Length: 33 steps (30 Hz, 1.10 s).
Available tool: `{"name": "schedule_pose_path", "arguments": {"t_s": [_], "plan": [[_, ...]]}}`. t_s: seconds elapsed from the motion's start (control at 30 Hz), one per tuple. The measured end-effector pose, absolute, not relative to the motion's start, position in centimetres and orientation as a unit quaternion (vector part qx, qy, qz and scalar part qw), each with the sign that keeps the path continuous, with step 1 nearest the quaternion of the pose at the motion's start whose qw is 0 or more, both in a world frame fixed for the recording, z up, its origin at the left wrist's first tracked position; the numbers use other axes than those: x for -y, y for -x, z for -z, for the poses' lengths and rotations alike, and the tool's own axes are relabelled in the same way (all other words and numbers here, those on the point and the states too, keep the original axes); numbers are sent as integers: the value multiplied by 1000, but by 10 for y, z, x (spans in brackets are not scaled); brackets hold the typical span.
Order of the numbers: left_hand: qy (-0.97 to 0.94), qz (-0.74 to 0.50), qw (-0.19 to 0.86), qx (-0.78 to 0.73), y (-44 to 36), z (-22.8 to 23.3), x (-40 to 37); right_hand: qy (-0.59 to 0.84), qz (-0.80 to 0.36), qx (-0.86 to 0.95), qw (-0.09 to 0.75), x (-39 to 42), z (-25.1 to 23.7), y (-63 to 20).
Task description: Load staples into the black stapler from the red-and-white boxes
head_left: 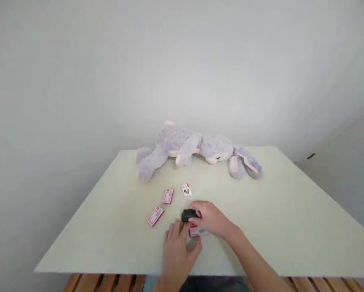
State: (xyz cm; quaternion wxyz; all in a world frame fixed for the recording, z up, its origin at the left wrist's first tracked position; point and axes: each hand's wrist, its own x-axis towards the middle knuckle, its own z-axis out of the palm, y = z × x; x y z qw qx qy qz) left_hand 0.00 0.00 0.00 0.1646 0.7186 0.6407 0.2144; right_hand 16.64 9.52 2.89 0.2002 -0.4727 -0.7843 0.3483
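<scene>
My right hand [210, 217] is closed around a black stapler [188, 215], its blunt end pointing left. Just below the stapler, a small red-and-white box [198, 231] lies on the table, partly covered by my right hand. The thumb and index finger of my left hand [178, 251] grip the left end of this box, with the other fingers resting on the tabletop. Two similar red-and-white boxes, one farther back [168, 196] and one nearer [155, 215], lie to the left. Behind the stapler is a small white box [186, 190] with a dark picture on it.
A grey plush rabbit [182, 142] lies on its side along the back of the pale table [109, 227], its ears to the right. A wall [182, 73] rises behind. Wooden slats [109, 282] show below the front edge.
</scene>
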Motion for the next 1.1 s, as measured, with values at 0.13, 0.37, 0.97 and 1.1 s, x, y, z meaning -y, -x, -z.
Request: {"name": "schedule_pose_path", "arguments": {"t_s": [0.13,0.37,0.97,1.1], "plan": [[-760,-223,184,-582,-11,-15,0,512,-336,761,212,-97,-24,-180],[-836,-134,248,-471,4,-22,-16,607,-315,680,264,-101,0,-217],[-770,-175,294,-539,25,0,-23,539,-554,482,414,-26,35,-166],[-752,-248,234,-565,57,5,-29,542,-548,486,412,-29,37,-169]]}}
